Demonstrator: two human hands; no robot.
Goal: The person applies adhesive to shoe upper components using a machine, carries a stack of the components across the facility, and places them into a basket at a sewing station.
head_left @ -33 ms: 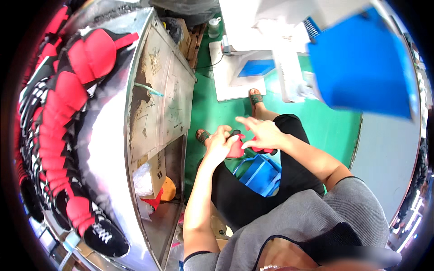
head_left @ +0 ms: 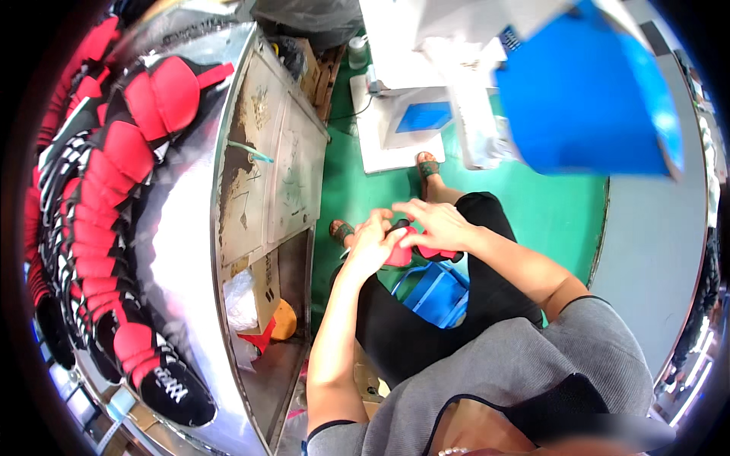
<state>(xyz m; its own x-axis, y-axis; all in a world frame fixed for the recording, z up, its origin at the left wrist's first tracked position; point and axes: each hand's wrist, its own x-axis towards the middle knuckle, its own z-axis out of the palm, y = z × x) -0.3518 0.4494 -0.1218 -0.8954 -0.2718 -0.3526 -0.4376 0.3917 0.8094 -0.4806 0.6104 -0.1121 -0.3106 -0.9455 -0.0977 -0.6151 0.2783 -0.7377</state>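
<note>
A small red-and-black padded piece [head_left: 398, 252] is over my lap, partly hidden by my hands. My left hand [head_left: 371, 247] is closed around its left side, with the thumb on the red surface. On its right, my right hand [head_left: 439, 226] rests with bent fingers reaching toward the left hand; the fingertips are partly hidden. More red and black shows beneath the right palm. A thin pale tip pokes out beside the left hand, too small to name.
On my left, a metal-topped table [head_left: 171, 205] carries a long row of red-and-black padded pieces [head_left: 99, 228]. Below it are a cabinet door [head_left: 277, 159] and a shelf with a cardboard box [head_left: 266, 292]. A blue stool [head_left: 437, 295] sits between my legs. Ahead hangs a blue panel [head_left: 582, 95].
My right hand's fingers have come down and closer to my left hand over the red-and-black piece. The view has shifted slightly.
</note>
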